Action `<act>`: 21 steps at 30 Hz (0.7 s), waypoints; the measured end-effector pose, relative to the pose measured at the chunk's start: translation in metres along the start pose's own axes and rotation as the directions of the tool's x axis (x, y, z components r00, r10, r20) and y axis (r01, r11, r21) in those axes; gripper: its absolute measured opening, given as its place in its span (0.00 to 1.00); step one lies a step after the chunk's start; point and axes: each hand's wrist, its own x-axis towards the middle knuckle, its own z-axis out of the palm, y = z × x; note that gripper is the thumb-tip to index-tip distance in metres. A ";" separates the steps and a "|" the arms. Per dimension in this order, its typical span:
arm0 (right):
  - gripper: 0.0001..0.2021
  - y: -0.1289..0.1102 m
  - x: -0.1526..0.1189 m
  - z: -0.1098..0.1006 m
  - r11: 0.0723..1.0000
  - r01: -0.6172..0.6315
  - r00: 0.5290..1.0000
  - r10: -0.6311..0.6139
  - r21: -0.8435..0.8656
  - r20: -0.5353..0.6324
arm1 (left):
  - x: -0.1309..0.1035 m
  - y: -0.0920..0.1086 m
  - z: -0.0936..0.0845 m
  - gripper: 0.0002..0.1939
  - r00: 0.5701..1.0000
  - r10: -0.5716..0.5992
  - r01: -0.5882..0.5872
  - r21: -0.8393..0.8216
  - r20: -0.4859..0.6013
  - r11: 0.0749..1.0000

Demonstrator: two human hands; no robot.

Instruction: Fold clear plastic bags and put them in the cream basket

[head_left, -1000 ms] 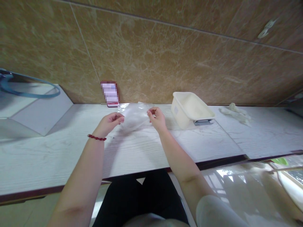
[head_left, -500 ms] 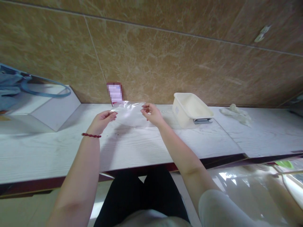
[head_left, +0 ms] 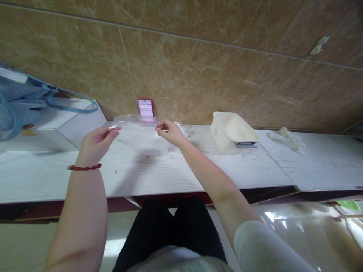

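A clear plastic bag [head_left: 138, 136] is stretched between my two hands above the white wood-grain counter [head_left: 159, 177]. My left hand [head_left: 98, 141], with a dark red bead bracelet at the wrist, pinches one upper corner. The other upper end is pinched between the fingertips of my right hand [head_left: 171, 132]. Behind the bag a phone [head_left: 145, 107] with a red edge leans against the wall, its lower part seen through the plastic. Some more crumpled clear plastic [head_left: 181, 129] shows just beyond my right hand; whether it belongs to the same bag I cannot tell.
To the right stands a cream plastic bin [head_left: 227, 132] with a grey latch. Beyond it lies a crumpled whitish cloth or glove [head_left: 287, 139]. A white box [head_left: 76, 124] and a blue bag [head_left: 25, 102] with straps sit at the left. Brown tiled wall [head_left: 198, 75] runs along the back.
My hands have moved apart and the bag is spread wider. The left hand has gone left and slightly up; the right hand has shifted a little left. The view has turned slightly.
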 end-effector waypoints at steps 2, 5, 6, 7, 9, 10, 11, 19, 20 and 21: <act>0.05 -0.002 0.005 0.009 0.999 0.001 1.000 -0.002 0.036 0.012 | -0.006 0.015 -0.009 0.09 0.990 0.133 -0.114 0.310 -0.039 0.944; 0.05 -0.003 0.010 0.024 0.996 0.016 0.999 -0.019 0.091 0.027 | -0.016 0.037 -0.019 0.10 0.942 0.335 -0.279 0.583 0.013 0.763; 0.06 -0.003 0.011 0.028 0.994 0.022 0.999 -0.026 0.103 0.032 | -0.021 0.043 -0.021 0.10 0.921 0.388 -0.323 0.632 0.037 0.705; 0.06 -0.004 0.011 0.031 0.994 0.028 0.999 -0.032 0.110 0.037 | -0.026 0.048 -0.022 0.10 0.903 0.427 -0.349 0.661 0.047 0.664; 0.06 -0.007 0.010 0.035 0.993 0.043 0.998 -0.048 0.111 0.046 | -0.037 0.056 -0.023 0.09 0.862 0.504 -0.395 0.685 0.047 0.612; 0.06 -0.008 0.009 0.036 0.993 0.053 0.997 -0.059 0.105 0.051 | -0.043 0.059 -0.023 0.08 0.845 0.532 -0.415 0.693 0.054 0.589; 0.06 -0.009 0.007 0.035 0.993 0.064 0.996 -0.070 0.100 0.054 | -0.050 0.062 -0.021 0.07 0.832 0.551 -0.433 0.700 0.067 0.568; 0.06 0.017 -0.016 0.005 0.997 0.030 0.995 -0.037 0.077 0.095 | -0.088 0.067 0.020 0.08 0.789 0.517 -0.605 0.571 0.333 0.555; 0.06 0.025 -0.020 0.000 0.996 0.028 0.995 -0.035 0.082 0.091 | -0.091 0.064 0.030 0.08 0.779 0.500 -0.624 0.542 0.379 0.562; 0.06 0.034 -0.024 -0.005 0.996 0.019 0.994 -0.028 0.087 0.102 | -0.094 0.060 0.040 0.08 0.770 0.481 -0.638 0.516 0.419 0.572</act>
